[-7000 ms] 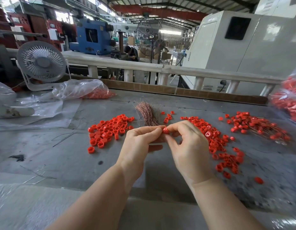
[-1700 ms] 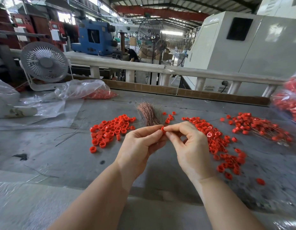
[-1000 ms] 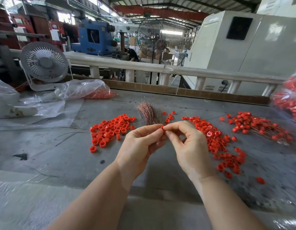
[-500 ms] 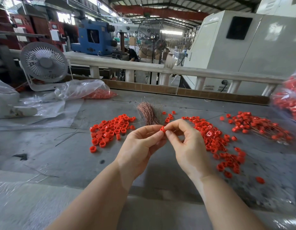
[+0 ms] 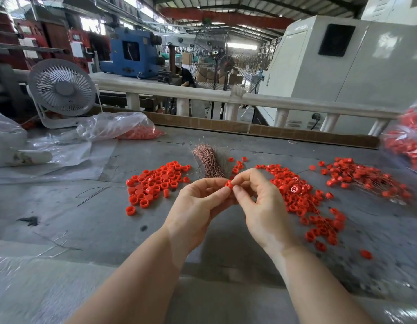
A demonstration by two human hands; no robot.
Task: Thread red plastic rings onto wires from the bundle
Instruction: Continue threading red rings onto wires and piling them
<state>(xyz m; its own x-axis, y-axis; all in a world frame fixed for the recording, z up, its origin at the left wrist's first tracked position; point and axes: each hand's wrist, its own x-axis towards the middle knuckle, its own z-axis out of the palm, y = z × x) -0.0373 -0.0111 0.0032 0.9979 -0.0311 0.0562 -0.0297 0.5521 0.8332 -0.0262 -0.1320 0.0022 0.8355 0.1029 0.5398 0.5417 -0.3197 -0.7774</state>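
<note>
Hands pinching one red ring above the workbench

Workbench point(image 5: 90, 220) of grey, scuffed surface fills the lower view, with a pale railing point(image 5: 202, 93) along its far edge and large machines behind it. A white desk fan point(image 5: 61, 88) stands at the far left of the bench, and beside it lies a clear plastic bag point(image 5: 118, 126) with red pieces inside. Another bag of red parts point(image 5: 410, 141) sits at the right edge.

Three red spreads lie on the bench. The left pile of rings point(image 5: 156, 183) is well apart from the hands. The middle pile of rings point(image 5: 303, 199) runs down past the right wrist. The far-right heap point(image 5: 366, 177) shows rings with thin wires running through it. Between the left and middle piles lies the wire bundle point(image 5: 209, 163), copper-coloured, fanned at its far end, its near end just behind the fingertips. A few loose dark wires point(image 5: 97, 190) lie on the bench to the left.

The left hand point(image 5: 198, 206) and the right hand point(image 5: 263, 206) meet above the bench, in front of the bundle. Both have thumb and forefinger curled in and closed together on a single red ring point(image 5: 229, 184), which sits between the fingertips of both hands. Whether a wire passes through that ring is too fine to tell.
</note>
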